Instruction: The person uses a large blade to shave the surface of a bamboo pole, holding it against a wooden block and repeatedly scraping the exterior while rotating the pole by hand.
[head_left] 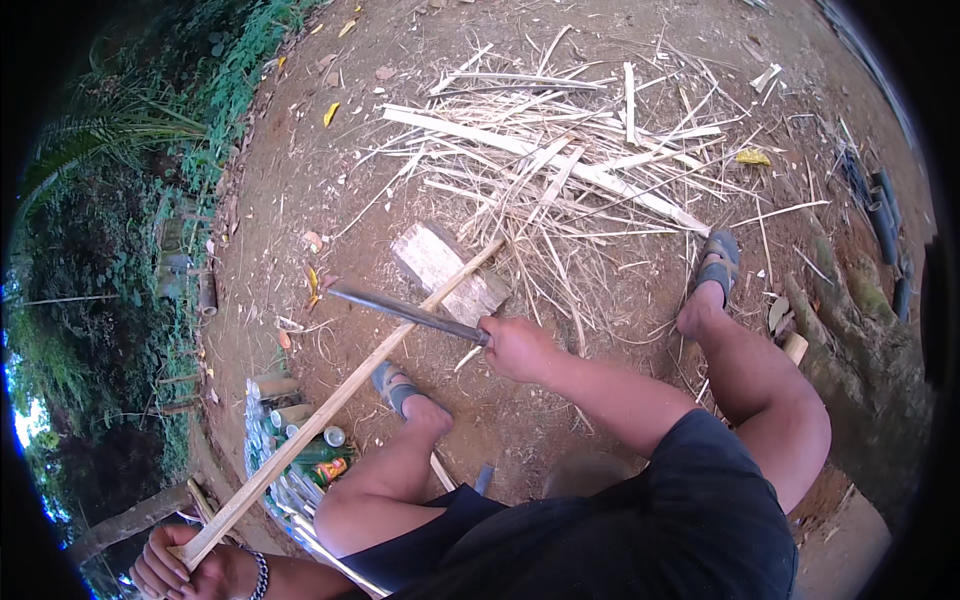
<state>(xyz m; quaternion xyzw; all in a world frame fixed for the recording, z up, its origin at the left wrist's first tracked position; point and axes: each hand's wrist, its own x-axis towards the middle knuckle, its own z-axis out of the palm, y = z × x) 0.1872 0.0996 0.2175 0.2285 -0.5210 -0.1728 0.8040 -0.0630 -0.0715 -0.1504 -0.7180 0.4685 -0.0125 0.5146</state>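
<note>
In the lower left corner, my left hand (182, 566) is closed around the near end of a long pale bamboo strip (335, 403). The strip slants up and to the right, and its far end lies over a chopping block of wood (440, 258) on the ground. My right hand (520, 348) grips the handle of a machete (405, 312). Its long dark blade points left and crosses the strip just before the block. Whether the edge bites into the strip, I cannot tell.
A loose heap of split strips and shavings (560, 165) covers the dirt beyond the block. Bottles (310, 450) stand at left near my knee. My sandalled feet flank the block, and thick tree roots (850, 330) rise at right. Green plants (110, 200) edge the left side.
</note>
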